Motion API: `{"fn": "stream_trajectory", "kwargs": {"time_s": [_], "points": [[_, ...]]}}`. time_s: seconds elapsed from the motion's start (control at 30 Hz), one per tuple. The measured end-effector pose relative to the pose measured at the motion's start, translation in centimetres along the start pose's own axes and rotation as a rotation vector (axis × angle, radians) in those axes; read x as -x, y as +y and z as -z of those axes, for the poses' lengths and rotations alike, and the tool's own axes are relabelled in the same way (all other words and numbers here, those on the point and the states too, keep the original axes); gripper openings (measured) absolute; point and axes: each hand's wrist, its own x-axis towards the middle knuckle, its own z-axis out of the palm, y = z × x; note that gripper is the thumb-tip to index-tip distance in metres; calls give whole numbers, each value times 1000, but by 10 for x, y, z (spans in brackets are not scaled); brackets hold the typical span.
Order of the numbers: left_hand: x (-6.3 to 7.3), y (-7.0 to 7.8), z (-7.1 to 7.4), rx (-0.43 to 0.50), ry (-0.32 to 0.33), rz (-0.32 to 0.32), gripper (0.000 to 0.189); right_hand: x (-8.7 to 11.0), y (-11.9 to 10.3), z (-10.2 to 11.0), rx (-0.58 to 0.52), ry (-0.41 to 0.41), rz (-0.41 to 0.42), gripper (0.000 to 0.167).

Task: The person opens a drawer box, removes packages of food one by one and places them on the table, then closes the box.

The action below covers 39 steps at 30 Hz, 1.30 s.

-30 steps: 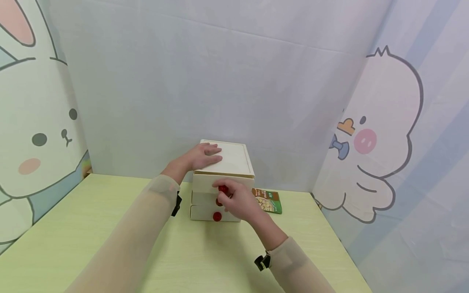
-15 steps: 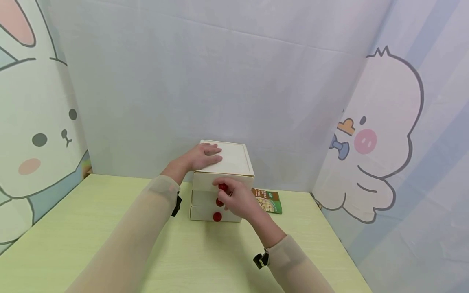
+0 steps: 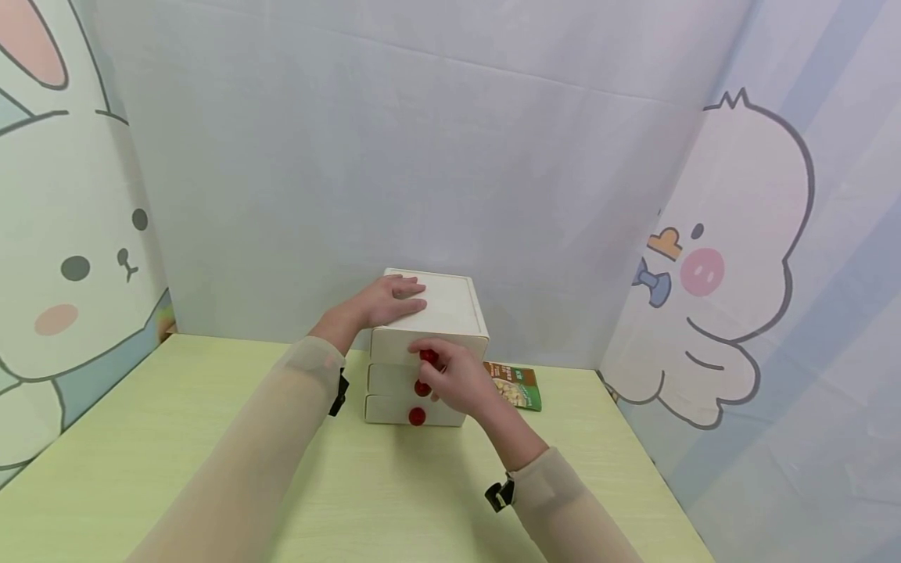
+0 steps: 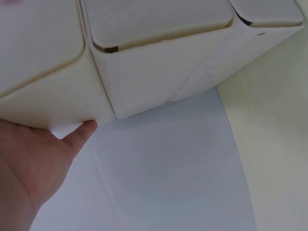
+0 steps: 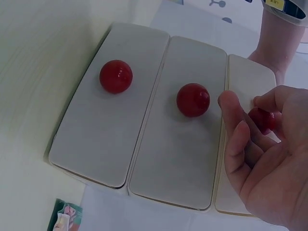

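Note:
A small white cabinet point(image 3: 450, 301) with three stacked drawers stands at the back of the table. My left hand point(image 3: 387, 303) rests on the left part of its top, fingers spread. In the left wrist view, that hand's thumb point(image 4: 82, 134) lies along the cabinet's upper edge. With curled fingers, my right hand point(image 3: 461, 379) holds the round red knob point(image 5: 262, 120) of the top drawer point(image 3: 394, 348). That drawer's front sits about level with those below. The middle knob point(image 5: 193, 100) and bottom knob point(image 5: 116, 76) are outside the grip.
A green and brown food packet point(image 3: 521, 387) lies right of the cabinet on the pale yellow-green table point(image 3: 366, 500). A light curtain point(image 3: 436, 156) hangs close behind, and side curtains with cartoon animals flank the table.
The top drawer has slid slightly inward, its knob and my right hand moving back with it, and the gap under the cabinet's top edge has narrowed. My left hand stays put.

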Motion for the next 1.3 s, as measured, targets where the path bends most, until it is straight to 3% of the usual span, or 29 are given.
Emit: {"fn": "stream_trajectory", "kwargs": {"time_s": [0.37, 0.67, 0.87, 1.3], "points": [[-1, -2, 0, 11, -1, 4, 63, 1, 1, 2, 36, -30, 3, 32], [1, 0, 1, 1, -11, 7, 63, 7, 8, 13, 28, -198, 65, 46], [-1, -1, 0, 3, 3, 17, 63, 10, 12, 14, 87, -312, 85, 42], [1, 3, 1, -3, 6, 30, 63, 12, 28, 4, 175, -333, 9, 41]]}}
